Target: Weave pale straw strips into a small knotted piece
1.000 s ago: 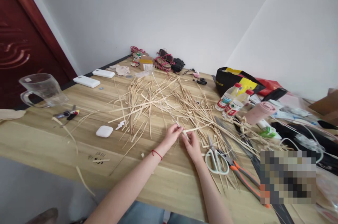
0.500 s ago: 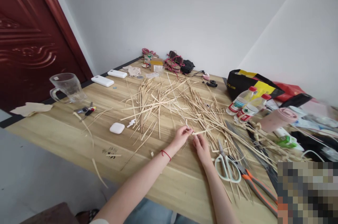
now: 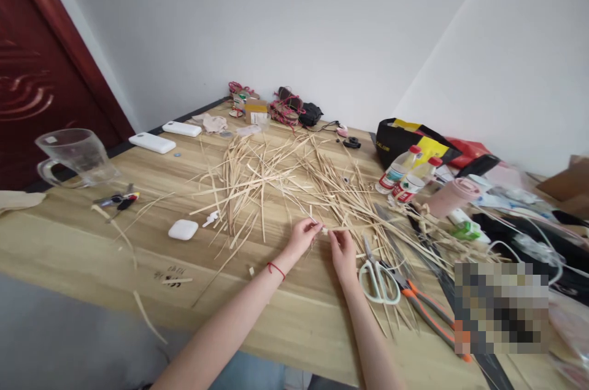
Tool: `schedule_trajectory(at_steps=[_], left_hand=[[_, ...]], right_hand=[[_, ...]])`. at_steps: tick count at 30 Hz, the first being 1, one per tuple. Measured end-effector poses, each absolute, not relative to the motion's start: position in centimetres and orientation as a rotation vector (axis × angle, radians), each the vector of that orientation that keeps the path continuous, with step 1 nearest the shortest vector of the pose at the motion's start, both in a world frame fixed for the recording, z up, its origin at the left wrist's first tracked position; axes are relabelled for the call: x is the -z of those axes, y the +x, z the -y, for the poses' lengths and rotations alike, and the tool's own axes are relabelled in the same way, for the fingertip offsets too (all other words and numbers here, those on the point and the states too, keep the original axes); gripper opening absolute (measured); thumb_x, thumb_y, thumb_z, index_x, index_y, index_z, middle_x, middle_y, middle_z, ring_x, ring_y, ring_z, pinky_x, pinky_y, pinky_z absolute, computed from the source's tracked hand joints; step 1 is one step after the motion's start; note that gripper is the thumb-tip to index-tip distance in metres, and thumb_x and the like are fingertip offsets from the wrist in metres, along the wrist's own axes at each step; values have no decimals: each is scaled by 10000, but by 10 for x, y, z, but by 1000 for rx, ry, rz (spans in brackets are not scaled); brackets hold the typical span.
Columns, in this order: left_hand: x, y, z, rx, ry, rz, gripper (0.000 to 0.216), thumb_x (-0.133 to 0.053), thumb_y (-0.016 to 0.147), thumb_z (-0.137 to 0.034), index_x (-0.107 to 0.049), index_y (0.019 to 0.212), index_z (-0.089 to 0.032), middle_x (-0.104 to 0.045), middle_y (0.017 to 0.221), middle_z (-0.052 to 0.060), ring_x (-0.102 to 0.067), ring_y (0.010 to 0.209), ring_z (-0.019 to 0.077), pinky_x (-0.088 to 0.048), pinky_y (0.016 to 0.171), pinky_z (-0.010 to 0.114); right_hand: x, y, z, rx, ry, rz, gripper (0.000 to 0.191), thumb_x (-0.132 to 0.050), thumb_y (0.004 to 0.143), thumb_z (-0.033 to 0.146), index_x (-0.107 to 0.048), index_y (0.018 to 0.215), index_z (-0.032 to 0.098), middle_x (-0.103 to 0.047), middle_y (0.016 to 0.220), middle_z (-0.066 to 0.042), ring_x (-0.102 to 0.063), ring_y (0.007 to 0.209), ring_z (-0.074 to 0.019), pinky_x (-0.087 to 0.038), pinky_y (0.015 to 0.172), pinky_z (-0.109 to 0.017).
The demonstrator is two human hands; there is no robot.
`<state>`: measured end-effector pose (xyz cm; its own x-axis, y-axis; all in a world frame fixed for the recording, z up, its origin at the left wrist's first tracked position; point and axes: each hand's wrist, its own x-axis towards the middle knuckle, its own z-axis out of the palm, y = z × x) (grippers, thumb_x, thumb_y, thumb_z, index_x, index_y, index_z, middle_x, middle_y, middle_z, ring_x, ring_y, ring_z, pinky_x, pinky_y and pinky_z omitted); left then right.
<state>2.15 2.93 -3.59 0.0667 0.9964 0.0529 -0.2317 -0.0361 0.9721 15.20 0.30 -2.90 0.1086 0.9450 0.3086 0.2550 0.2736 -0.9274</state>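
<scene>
My left hand [image 3: 304,239], with a red cord at the wrist, is closed in a pinch on a thin pale wire-like strand [image 3: 301,209] that slants up and away over the straw. At its fingertips sits a small pale woven bit [image 3: 324,231], its form too small to make out. Close by on the right, my right hand [image 3: 343,254] has thumb and fingers pinched together at a flat straw strip [image 3: 339,230] running out from that bit. Loose straw strips [image 3: 262,178] lie spread beyond both hands. Scissors [image 3: 378,282] with pale green handles rest beside my right hand.
Orange-handled pliers [image 3: 430,311] lie right of the scissors. Farther right are bottles [image 3: 398,170], a pink tumbler [image 3: 453,197] and a black-yellow bag [image 3: 414,141]. On the left stand a glass mug [image 3: 78,157], a white earphone case [image 3: 183,229] and keys [image 3: 120,198].
The view has turned slightly right, so the table's contents sit farther left. The wire-like strand leans lower toward the straw. My right hand has drawn slightly away from the left.
</scene>
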Motion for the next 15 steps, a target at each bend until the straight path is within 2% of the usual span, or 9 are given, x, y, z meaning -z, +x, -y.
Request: schedule_trajectory(at_steps=[9,15], left_hand=[[29,25,-26,-1265,1150,-1001,337,-671,658,-467,-672,735,-139,-603,613,12,-473,504,97,-360,469,213],[26,22,-24,-1246,1160,-996,313,-668,676,-441,-676,756,-138,-605,614,12,-460,476,87,-351,446,204]], right_hand=[[37,158,-8,-677,-1244,1239,228,-496,823,450,-492,839,222,-609,795,-40,-578,775,-201,-441,731,-332],[34,160,-9,-775,-1232,1256,232,-527,801,451,-522,821,220,-608,782,-27,-580,754,-193,-446,701,-306]])
